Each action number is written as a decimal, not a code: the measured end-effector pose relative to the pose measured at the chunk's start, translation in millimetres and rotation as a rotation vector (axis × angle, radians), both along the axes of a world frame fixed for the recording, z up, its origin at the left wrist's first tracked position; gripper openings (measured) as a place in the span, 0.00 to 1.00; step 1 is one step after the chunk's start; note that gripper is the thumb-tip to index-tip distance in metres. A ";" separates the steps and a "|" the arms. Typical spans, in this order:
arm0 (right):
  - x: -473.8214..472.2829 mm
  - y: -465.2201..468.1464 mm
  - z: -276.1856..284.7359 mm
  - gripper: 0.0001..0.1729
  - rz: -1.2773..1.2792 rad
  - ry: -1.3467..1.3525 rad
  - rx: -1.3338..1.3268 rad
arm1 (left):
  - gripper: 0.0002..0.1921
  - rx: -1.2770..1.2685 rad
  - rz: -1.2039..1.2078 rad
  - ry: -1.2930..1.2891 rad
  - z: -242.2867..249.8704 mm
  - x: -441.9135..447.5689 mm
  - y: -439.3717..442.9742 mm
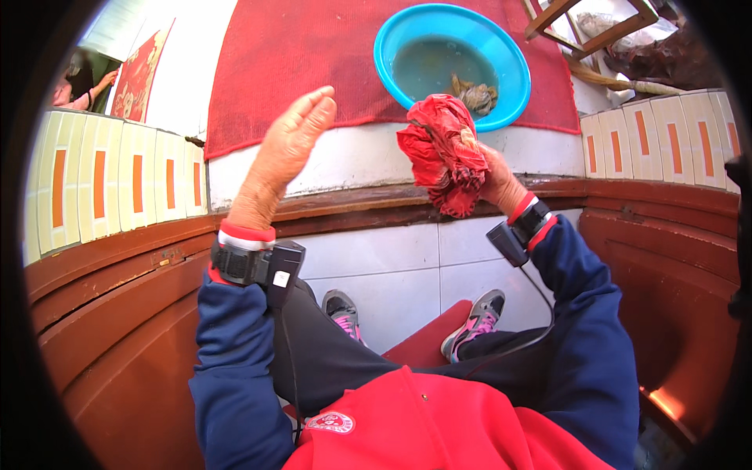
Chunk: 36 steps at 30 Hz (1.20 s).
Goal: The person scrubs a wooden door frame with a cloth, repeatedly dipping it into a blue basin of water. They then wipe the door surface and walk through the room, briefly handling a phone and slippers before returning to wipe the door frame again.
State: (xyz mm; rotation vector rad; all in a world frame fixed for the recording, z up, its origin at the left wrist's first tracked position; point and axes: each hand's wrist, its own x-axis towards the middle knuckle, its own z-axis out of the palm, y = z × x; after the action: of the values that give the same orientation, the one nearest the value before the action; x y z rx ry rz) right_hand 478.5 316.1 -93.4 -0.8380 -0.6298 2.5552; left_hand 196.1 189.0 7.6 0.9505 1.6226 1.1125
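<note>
In my right hand point(499, 179) is a crumpled bundle of red fabric point(443, 150), held up just in front of the near rim of a blue plastic basin point(385, 64). Cloudy grey water point(420, 64) partly fills the basin, and a wadded yellowish-brown cloth point(479, 97) lies in it near the right side. My left hand point(294, 138) is raised to the left of the bundle, holding nothing, its fingers extended and close together, the thumb not clearly seen.
The basin stands on a red mat point(282, 64) beyond a raised wooden door sill point(352, 205). Red-brown door panels point(129, 329) flank both sides. A wooden frame point(614, 32) and a broom point(640, 87) lie at upper right. Another person's arm point(88, 100) shows at far left.
</note>
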 end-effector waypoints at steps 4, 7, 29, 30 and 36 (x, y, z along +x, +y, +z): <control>-18.1 -5.2 2.8 0.23 -0.121 0.186 -0.088 | 0.41 -0.062 -0.066 -0.024 -7.8 17.7 10.7; -31.5 -3.5 4.2 0.25 -0.139 0.273 -0.040 | 0.44 -0.171 -0.077 -0.087 -11.2 20.9 17.0; 127.7 10.4 283.5 0.18 0.334 -1.367 1.408 | 0.25 -0.109 -0.344 -0.673 -52.0 5.0 41.0; 158.7 -5.7 304.3 0.19 0.355 -1.321 1.523 | 0.23 -0.098 -0.341 -0.664 -59.0 4.0 42.2; 220.1 -181.8 404.4 0.18 0.069 -1.583 0.684 | 0.20 -0.202 -0.303 -0.524 -101.0 -14.1 47.6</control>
State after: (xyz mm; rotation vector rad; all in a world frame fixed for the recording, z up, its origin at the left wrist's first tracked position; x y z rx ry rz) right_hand 698.6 134.4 311.0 -2.3554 -1.7270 0.9915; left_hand 182.0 236.5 -93.5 0.6713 1.0971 0.8749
